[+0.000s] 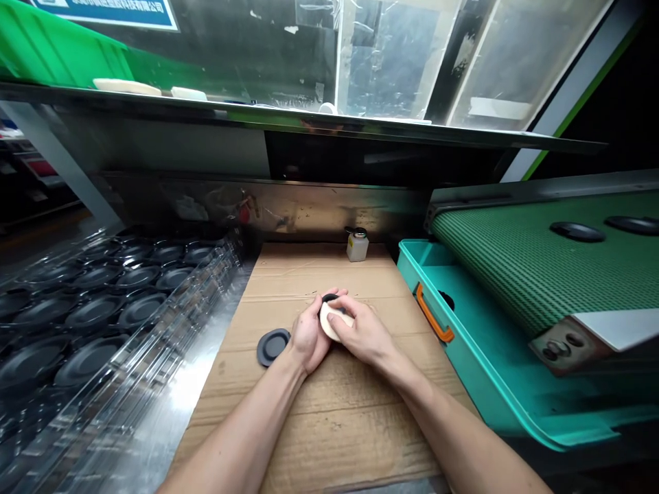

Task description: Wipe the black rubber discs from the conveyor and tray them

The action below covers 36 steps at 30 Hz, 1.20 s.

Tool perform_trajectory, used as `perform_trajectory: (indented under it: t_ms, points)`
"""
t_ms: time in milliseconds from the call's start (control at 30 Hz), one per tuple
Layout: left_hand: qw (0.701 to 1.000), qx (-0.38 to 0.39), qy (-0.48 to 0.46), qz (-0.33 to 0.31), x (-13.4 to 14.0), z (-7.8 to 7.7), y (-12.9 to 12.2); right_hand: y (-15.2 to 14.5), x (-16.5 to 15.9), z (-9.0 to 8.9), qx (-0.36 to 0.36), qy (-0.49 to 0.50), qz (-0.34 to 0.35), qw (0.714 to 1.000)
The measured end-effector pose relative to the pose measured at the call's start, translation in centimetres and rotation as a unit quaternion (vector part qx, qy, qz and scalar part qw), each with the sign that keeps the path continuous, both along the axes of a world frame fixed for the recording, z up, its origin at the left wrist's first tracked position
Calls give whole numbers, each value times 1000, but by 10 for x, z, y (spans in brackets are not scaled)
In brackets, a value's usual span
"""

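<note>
Bare forearms stretch ahead of me over cardboard; my right hand pinches a cream pad over the black disc gripped in my left hand, a grey disc just beside.

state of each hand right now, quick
Left hand: cupped, holding a black disc, partly hidden.
Right hand: closed on a cream pad.
</note>
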<state>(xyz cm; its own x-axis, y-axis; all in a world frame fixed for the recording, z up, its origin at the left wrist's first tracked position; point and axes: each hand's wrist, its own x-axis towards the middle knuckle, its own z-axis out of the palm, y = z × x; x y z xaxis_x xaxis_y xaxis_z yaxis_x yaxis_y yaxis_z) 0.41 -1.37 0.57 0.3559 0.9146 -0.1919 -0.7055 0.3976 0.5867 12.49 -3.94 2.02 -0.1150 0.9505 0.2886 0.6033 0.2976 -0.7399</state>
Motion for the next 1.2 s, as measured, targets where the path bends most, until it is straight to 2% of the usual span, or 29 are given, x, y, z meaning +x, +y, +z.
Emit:
perform_trajectory:
  t_ms: [67,200,233,333,367,467,600,700,833,967,1033,1133,1200]
  points:
    - [1000,5,-1,-3,0,-1,0,1,1,0,1,20,26,999]
    - [1000,15,-12,-20,-1,-2,1,5,4,-2,29,34,-61,997]
    - [1000,12,-11,-19,-1,-2,1,5,4,-2,30,35,-62,997]
    - [1000,6,-9,-16,-2,-1,0,5,4,-3,25,28,-8,999]
    - [1000,10,-12,-19,-2,0,-1,4,3,-3,24,15,-15,999]
    - [999,18,-27,-32,-2,0,-2,-1,-1,0,27,-68,-108,991]
    - [999,2,-36,-23,-1,0,0,-3,-3,4,18,-161,-123,979]
    - [999,-7,-41,-10,-3,-2,3,-2,-1,3,12,-197,-162,967]
    - [998,-29,-50,12,-4,-3,5,2,2,2,-12,-210,-127,969]
    - [998,-23,-61,-9,1,-2,1,2,-10,4,-15,-236,-194,952]
    - [998,-27,-50,-17,1,-1,-1,-2,-19,3,-10,-240,-180,954]
    - [999,-15,-47,7,-1,-1,-3,-8,-25,2,-11,-234,-131,963]
    - [998,2,-58,18,-2,-1,-2,-9,-24,2,-19,-233,-146,961]
